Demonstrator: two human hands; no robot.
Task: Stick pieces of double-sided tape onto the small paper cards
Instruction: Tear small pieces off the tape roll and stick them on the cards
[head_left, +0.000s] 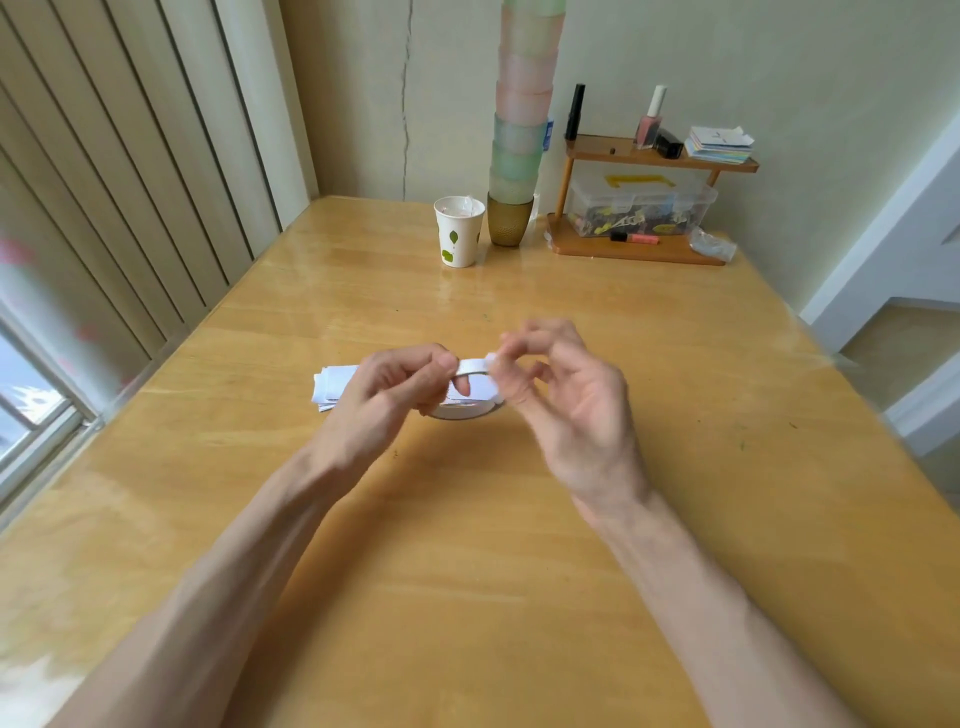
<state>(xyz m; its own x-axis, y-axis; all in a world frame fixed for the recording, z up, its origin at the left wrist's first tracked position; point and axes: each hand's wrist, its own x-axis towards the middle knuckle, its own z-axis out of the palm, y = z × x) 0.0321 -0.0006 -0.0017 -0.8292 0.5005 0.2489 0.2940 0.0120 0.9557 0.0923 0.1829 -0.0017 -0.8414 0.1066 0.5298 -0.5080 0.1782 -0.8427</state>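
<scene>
Centre of the frame, just above the table (467, 519): the left hand (395, 384) grips the tape roll (467, 410), thumb on its upper rim, fingers curled round it. The right hand (566, 400) is blurred, fingers bent, with thumb and forefinger pinching the tape end (491, 358) at the roll's top right. The stack of paper cards (335, 382) lies on the table just behind the left hand, partly hidden by it. A paper cup (459, 231) and a tower of stacked cups (519, 130) stand at upper centre.
</scene>
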